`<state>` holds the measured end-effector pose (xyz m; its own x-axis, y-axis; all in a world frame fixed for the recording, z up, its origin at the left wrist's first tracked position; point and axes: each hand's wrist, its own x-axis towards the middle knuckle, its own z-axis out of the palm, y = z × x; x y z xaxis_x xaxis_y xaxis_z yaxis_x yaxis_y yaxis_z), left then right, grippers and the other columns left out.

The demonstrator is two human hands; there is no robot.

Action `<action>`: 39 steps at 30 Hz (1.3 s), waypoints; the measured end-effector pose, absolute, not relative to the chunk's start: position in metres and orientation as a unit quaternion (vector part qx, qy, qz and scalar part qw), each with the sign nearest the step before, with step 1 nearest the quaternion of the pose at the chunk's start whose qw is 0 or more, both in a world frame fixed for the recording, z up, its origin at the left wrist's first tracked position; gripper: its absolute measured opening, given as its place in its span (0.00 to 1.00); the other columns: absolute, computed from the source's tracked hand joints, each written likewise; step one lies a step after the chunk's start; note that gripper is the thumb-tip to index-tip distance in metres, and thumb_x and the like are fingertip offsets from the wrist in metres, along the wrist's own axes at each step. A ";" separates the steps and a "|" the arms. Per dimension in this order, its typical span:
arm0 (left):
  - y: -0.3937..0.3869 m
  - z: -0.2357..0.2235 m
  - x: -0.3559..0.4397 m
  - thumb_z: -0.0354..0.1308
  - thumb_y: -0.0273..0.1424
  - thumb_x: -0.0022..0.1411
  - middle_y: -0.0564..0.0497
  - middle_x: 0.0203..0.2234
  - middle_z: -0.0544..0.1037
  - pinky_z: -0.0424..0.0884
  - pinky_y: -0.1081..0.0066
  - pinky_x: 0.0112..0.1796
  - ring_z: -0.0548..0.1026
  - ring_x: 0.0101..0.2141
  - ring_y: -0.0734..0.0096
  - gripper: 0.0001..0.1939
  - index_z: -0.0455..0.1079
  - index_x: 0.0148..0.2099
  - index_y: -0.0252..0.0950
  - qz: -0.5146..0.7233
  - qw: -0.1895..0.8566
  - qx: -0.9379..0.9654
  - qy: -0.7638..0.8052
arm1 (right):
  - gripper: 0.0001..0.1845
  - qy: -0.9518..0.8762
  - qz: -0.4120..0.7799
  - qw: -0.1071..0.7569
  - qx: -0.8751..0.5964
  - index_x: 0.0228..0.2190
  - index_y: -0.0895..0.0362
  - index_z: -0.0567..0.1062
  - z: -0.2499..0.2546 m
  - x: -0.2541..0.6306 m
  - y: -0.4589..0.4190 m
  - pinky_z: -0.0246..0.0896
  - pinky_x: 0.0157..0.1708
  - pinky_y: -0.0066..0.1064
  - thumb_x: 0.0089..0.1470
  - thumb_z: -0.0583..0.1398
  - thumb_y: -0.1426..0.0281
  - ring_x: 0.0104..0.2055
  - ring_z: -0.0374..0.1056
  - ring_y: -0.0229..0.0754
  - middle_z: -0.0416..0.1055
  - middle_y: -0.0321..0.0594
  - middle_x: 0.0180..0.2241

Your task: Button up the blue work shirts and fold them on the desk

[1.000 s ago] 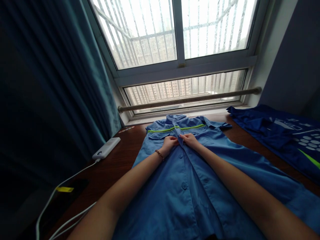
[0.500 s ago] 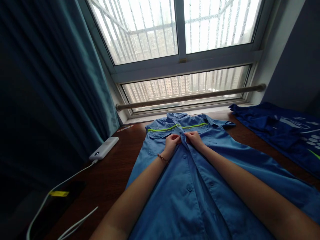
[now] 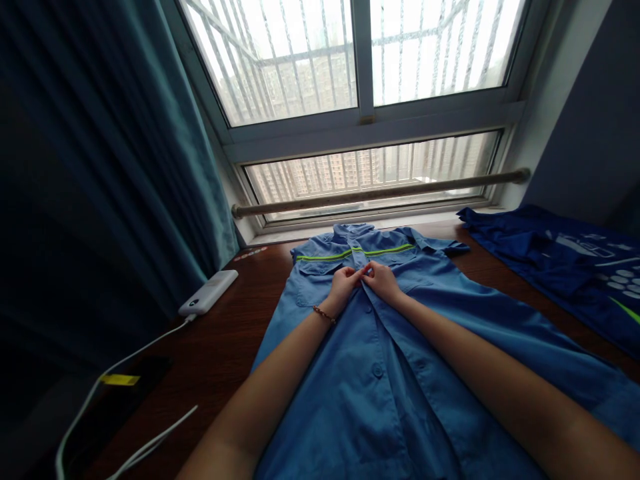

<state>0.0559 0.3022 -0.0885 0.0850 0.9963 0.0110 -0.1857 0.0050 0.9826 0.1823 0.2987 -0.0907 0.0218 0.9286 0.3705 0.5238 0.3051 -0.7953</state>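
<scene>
A blue short-sleeved work shirt [image 3: 320, 400] lies front up, its collar toward the window and a yellow-green stripe [image 3: 325, 257] across the chest. My left hand [image 3: 345, 283] pinches the front placket just below the stripe. Right beside it my right hand [image 3: 383, 280] also pinches the placket edge, and the fingertips of both hands meet there. Whatever button lies between the fingers is hidden. Lower down, the front hangs apart, with a button [image 3: 377, 371] showing on the left panel and another [image 3: 369, 309] nearer my hands.
On the left of the brown wooden surface [image 3: 235, 333] sits a white power bank [image 3: 209, 293] with a white cable [image 3: 130, 363]. A dark blue printed garment [image 3: 565, 260] lies at the right. Beyond the shirt are a rail [image 3: 380, 195] and a window; a curtain [image 3: 150, 167] hangs left.
My right hand has moved slightly left, so its fingertips now meet those of my left hand at the placket. The shirt edge has been drawn left with it.
</scene>
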 end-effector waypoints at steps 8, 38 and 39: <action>0.309 -0.090 0.054 0.61 0.25 0.48 0.52 0.19 0.70 0.68 0.75 0.24 0.69 0.20 0.77 0.09 0.63 0.26 0.30 0.527 0.590 0.413 0.451 | 0.10 -0.696 0.180 0.420 -0.554 0.31 0.56 0.70 -0.091 0.180 0.294 0.47 0.22 0.24 0.44 0.59 0.65 0.21 0.60 0.35 0.63 0.30 0.16; 0.304 -0.096 0.053 0.62 0.23 0.41 0.56 0.18 0.71 0.63 0.77 0.22 0.69 0.18 0.76 0.18 0.57 0.33 0.35 0.540 0.530 0.514 0.405 | 0.18 -0.640 0.305 0.418 -0.568 0.20 0.61 0.71 -0.096 0.189 0.315 0.50 0.13 0.24 0.50 0.54 0.60 0.12 0.57 0.34 0.61 0.35 0.10; 0.305 -0.096 0.052 0.62 0.24 0.41 0.56 0.18 0.71 0.63 0.77 0.22 0.69 0.18 0.76 0.17 0.58 0.33 0.35 0.537 0.516 0.523 0.415 | 0.18 -0.641 0.299 0.413 -0.573 0.21 0.61 0.71 -0.096 0.188 0.315 0.50 0.14 0.24 0.52 0.53 0.61 0.12 0.58 0.34 0.62 0.35 0.10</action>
<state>0.0520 0.3049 -0.0963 0.0792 0.9879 0.1330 -0.1187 -0.1231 0.9853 0.1883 0.3151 -0.0961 -0.0010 0.9825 0.1862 0.4875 0.1630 -0.8577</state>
